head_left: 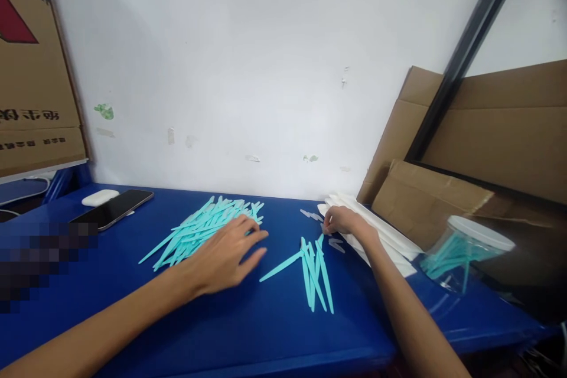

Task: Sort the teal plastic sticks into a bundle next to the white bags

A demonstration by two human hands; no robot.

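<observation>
My left hand (230,254) is open, palm down with fingers spread, at the right edge of a large heap of slim teal plastic sticks (195,233). Whether its fingertips touch the sticks I cannot tell. My right hand (340,220) is closed in a pinch among small translucent plastic pieces (336,245); its fingertips partly hide what is between them. Just below it lies a smaller group of teal sticks (313,274), tapered at one end, several side by side and one pointing left.
White paper or wrapping (390,236) lies under my right forearm. At the right a clear jar (460,254) with a white lid holds more teal sticks. A phone (117,208) and a white case (100,197) lie back left on the blue table (248,331). Cardboard (434,192) leans behind.
</observation>
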